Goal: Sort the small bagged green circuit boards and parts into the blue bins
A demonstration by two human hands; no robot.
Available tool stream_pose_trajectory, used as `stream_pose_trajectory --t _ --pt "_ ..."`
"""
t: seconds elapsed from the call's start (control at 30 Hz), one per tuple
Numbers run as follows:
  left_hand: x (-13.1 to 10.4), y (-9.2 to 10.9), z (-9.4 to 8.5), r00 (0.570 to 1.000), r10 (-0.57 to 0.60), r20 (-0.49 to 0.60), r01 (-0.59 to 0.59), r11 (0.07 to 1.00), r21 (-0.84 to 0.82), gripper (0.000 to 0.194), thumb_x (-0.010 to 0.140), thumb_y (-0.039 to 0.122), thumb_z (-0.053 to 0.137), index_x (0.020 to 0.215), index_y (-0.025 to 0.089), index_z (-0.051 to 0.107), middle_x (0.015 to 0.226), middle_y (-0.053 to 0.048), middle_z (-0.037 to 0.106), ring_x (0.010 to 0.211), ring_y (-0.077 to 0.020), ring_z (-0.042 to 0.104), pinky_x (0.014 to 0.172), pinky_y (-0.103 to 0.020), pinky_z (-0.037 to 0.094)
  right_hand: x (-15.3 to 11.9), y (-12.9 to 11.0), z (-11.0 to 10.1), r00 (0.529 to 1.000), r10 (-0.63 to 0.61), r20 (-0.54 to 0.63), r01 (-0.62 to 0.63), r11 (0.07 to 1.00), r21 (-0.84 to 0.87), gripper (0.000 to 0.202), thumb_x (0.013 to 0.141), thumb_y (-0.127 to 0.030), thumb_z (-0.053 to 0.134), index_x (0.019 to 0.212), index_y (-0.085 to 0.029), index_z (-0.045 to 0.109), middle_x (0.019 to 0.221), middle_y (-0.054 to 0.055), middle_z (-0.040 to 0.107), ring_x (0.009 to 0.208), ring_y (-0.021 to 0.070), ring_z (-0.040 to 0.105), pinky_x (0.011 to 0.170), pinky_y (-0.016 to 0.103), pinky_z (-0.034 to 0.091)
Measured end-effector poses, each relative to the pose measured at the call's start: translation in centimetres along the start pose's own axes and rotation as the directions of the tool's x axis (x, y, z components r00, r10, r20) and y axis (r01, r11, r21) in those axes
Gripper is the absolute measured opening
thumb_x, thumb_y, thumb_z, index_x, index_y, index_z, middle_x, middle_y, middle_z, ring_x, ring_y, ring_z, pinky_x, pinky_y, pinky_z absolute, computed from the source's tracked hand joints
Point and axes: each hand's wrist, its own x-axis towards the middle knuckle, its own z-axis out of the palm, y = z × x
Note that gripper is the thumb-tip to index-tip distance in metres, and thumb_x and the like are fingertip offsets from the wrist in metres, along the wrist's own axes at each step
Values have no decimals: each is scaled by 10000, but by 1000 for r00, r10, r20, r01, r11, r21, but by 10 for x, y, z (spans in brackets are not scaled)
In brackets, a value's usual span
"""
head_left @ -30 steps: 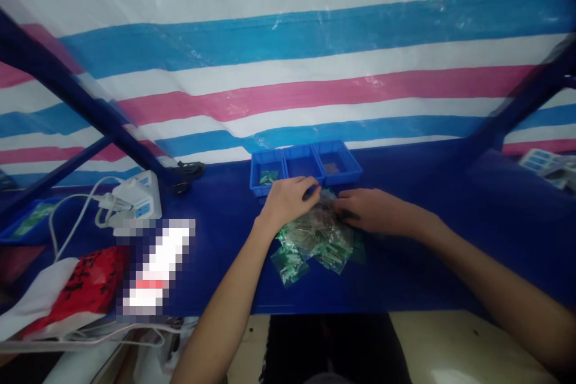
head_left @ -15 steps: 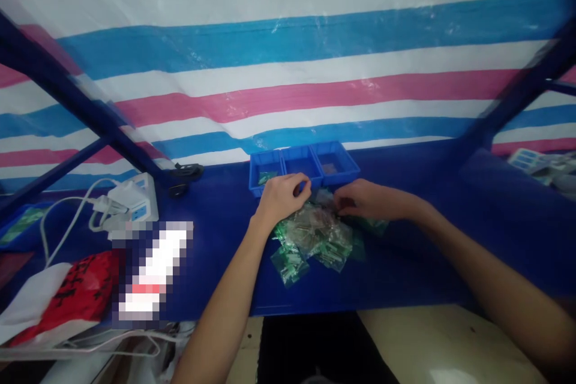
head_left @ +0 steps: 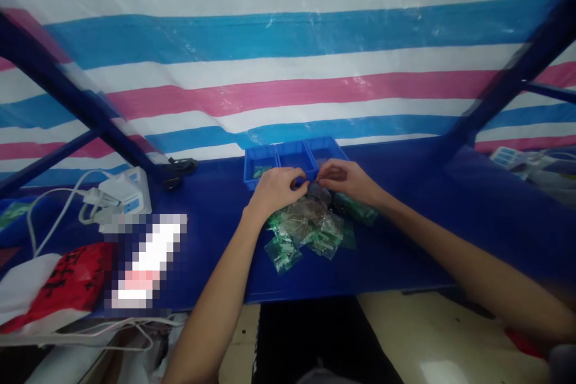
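A heap of small clear plastic bags (head_left: 310, 225) lies on the blue table, with green and silvery thin pieces showing inside. Over the heap's far left edge, my left hand (head_left: 279, 187) is curled, thumb and finger pinched together. Facing it, my right hand (head_left: 348, 179) also pinches, its fingertips close to the left ones. A greyish clear bag (head_left: 320, 192) shows just below the fingertips; whether either hand grips it I cannot tell. Right behind the hands stands a blue bin with three compartments (head_left: 249, 175); green bags (head_left: 261, 171) lie in its left compartment.
On the left are a white power strip (head_left: 137, 189) with cables, a black object (head_left: 172, 182), a red-and-white packet (head_left: 74, 279) and a blurred-out item (head_left: 155, 258). Blue frame posts (head_left: 477, 108) rise at both sides before a striped sheet (head_left: 288, 42).
My right hand has moved left and up, from the heap's right side to close beside my left hand. The whole view has shifted slightly.
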Motion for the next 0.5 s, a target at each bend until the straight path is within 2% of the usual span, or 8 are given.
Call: stream_pose_trajectory --t 0.27,0.5 --pt "1 9 8 995 86 58 -90 993 78 164 956 336 588 997 199 670 803 3 669 712 -146 613 595 -264 383 -1 3 8 998 -9 -60 7 999 -40 235 830 -388 720 929 -176 718 822 51 743 728 183 694 700 336 570" --pt "1 12 8 997 70 35 -73 991 111 208 1008 340 543 931 178 649 814 -8 662 717 -151 604 589 -265 347 -7 0 15 980 -148 -132 118 970 -212 172 885 -356 665 944 -205 725 908 54 779 872 226 742 807 357 596"
